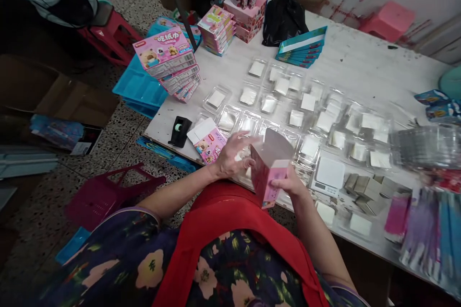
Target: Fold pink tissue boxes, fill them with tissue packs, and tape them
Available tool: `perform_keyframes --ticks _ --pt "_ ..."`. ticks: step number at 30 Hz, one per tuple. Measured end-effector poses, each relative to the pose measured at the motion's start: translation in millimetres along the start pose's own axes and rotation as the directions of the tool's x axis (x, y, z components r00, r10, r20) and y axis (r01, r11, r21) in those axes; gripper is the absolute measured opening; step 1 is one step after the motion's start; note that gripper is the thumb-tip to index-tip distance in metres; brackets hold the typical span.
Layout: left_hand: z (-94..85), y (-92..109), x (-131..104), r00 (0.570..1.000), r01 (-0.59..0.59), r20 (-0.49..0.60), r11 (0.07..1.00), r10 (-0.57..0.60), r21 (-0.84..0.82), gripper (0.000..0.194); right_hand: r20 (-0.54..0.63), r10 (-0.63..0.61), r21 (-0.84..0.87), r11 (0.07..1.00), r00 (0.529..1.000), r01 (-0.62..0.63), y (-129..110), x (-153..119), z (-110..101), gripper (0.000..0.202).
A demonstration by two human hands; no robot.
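My right hand [292, 183] grips a pink printed carton [276, 182] from its right side, thumb on the front face. The carton's top flap stands up, and its mouth is open. Beside the carton's left edge is my left hand [230, 156], slightly blurred, its fingers apart; I cannot tell whether the fingertips touch the carton. Another pink carton [209, 147] with its white flap raised lies just left of that hand. Behind both hands, clear plastic trays [248, 96] holding white folded squares [282, 86] spread across the white table [230, 69].
A black tape dispenser [180, 130] sits at the table's left edge, near stacked pink boxes [173, 60]. To the right are a white scale [328, 175], stacked clear trays [425, 146] and flat packs [427, 225]. A magenta stool [97, 196] stands on the floor at left.
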State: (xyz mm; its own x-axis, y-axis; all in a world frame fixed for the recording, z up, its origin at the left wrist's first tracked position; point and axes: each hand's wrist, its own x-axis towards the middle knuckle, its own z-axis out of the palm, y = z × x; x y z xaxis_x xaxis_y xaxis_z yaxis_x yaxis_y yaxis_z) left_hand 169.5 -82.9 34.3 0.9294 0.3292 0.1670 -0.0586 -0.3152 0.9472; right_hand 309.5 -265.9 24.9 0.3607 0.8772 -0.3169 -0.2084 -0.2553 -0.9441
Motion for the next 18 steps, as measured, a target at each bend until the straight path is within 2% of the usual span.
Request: perform_keyframes --ticks 2,4,6,7,9,11,13,15,16,17,18 --pt "0.5 -4 -8 0.97 0.168 -0.143 0.969 -0.195 -0.179 0.09 -0.039 0.003 0.219 0.976 0.999 0.005 7 7 15 0.071" --pt "3.5 -6 -18 0.918 0.274 -0.191 0.903 -0.349 -0.332 0.095 -0.249 -0.059 0.262 0.957 0.967 0.125 11 16 35 0.072" --pt "4.7 -8 -26 0.872 0.34 -0.224 0.867 -0.436 -0.363 0.078 -0.425 -0.116 0.133 0.973 0.898 0.189 14 25 54 0.067" --pt "3.7 -9 -30 0.851 0.373 -0.244 0.861 -0.466 -0.345 0.063 -0.443 -0.126 0.051 0.985 0.888 0.165 15 30 61 0.059" --pt "-0.8 -15 -34 0.814 0.434 -0.285 0.856 -0.506 -0.283 0.036 -0.366 -0.102 -0.115 0.991 0.925 0.064 17 39 69 0.037" --pt "-5.8 -22 -38 0.777 0.454 -0.349 0.85 -0.524 -0.266 0.038 -0.272 -0.084 -0.235 0.972 0.959 0.018 19 47 73 0.03" --pt "-9.3 -30 -42 0.726 0.405 -0.445 0.849 -0.524 -0.34 0.035 -0.272 -0.117 -0.232 0.971 0.955 0.053 18 55 76 0.03" --pt "-13.4 -34 -47 0.679 0.303 -0.51 0.834 -0.528 -0.46 0.032 -0.313 -0.137 -0.139 0.985 0.94 0.097 14 61 80 0.032" --pt "-17.0 -35 -49 0.674 0.259 -0.519 0.826 -0.525 -0.5 0.035 -0.316 -0.127 -0.105 0.99 0.94 0.098 11 62 82 0.034" --pt "-22.4 -34 -51 0.689 0.242 -0.51 0.827 -0.515 -0.508 0.036 -0.295 -0.107 -0.093 0.992 0.95 0.083 8 64 85 0.034" --pt "-29.8 -34 -53 0.725 0.253 -0.477 0.837 -0.496 -0.486 0.034 -0.255 -0.078 -0.1 0.994 0.964 0.054 4 65 87 0.032"
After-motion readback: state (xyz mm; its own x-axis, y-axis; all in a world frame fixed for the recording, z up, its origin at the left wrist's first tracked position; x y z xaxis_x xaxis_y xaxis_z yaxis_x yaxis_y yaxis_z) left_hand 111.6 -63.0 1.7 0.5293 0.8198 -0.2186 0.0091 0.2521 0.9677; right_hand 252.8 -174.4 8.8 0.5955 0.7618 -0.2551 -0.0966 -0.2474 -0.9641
